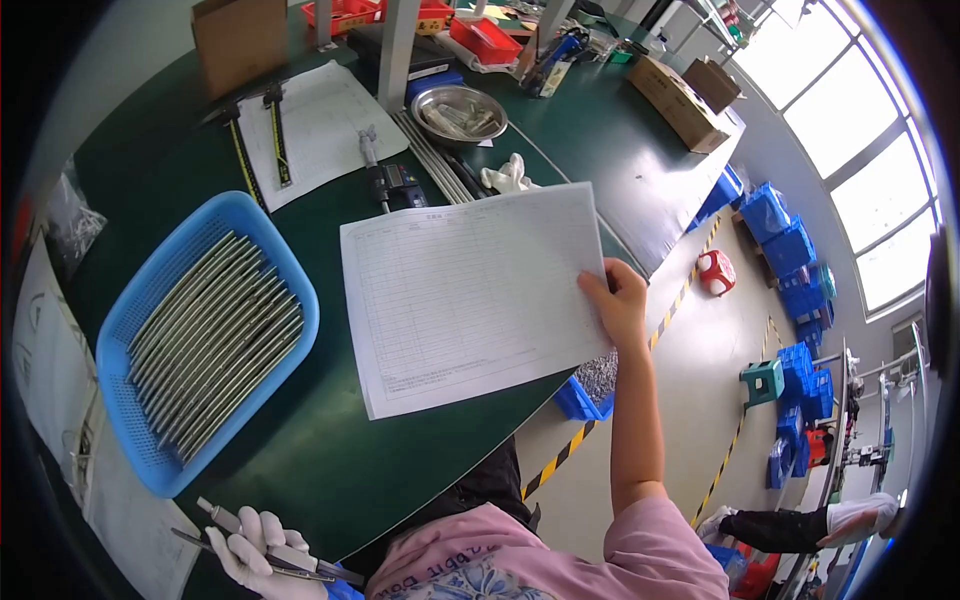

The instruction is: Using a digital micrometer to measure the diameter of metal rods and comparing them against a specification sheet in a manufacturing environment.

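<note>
White printed sheet [470,300] pinched at its right edge by the bare right hand [622,300], thumb on the front face, other fingers mostly behind. Held out over the green table [300,440], covering part of a digital gauge [402,186]; cannot tell whether touching the tabletop. Gloved left hand [255,548] curled around a metal measuring tool [224,518], probably calipers, near the blue basket [115,390] full of metal rods [215,345], left of the sheet. Seemingly at the step of handling or reading the form rather than measuring. Next, likely calls for lowering the sheet flat, keeping the tool away from the rods, then loosening the right thumb.
</note>
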Available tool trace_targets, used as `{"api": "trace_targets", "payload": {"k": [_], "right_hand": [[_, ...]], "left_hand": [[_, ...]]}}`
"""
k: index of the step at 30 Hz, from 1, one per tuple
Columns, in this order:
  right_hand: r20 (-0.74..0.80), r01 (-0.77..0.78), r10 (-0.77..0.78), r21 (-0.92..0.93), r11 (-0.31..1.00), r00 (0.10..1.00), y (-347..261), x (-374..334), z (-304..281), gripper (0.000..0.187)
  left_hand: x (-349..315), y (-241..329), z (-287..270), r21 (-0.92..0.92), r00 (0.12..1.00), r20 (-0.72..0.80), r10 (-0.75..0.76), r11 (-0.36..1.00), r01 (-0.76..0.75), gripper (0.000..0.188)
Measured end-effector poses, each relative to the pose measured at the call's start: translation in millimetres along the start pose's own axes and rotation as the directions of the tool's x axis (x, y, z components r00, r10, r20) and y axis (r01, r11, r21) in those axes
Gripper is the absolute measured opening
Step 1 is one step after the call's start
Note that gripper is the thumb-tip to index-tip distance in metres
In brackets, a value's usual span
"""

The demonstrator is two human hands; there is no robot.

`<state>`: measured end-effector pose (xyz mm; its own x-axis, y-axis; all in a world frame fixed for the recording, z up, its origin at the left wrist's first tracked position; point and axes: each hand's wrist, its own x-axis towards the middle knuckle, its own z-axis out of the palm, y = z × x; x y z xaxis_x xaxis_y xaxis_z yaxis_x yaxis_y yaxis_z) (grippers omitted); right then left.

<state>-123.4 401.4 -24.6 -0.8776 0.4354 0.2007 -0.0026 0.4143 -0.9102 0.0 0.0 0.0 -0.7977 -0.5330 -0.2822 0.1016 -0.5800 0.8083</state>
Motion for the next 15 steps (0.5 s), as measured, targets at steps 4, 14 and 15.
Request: {"api": "trace_targets", "payload": {"k": [4,14,15], "right_hand": [[-0.084,0.048,-0.049,-0.011,0.999,0.995,9.6,-14.4,-10.1,0.01],[-0.146,0.16,-0.141,0.129,0.979,0.979,17.5,-17.4,-15.1,0.009],[-0.156,0.179,-0.158,0.129,0.975,0.975,18.1,-17.2,-14.9,0.009]], "left_hand": [[-2.4,-4.7,3.0,0.028,1.0,0.019,-0.025,0.999,0.025,0.042],[-2.4,-1.1,14.5,-0.018,0.998,-0.008,-0.062,0.998,0.062,0.049],[-2.8,0.1,14.8,-0.033,0.997,0.005,-0.077,0.997,0.077,0.05]]}}
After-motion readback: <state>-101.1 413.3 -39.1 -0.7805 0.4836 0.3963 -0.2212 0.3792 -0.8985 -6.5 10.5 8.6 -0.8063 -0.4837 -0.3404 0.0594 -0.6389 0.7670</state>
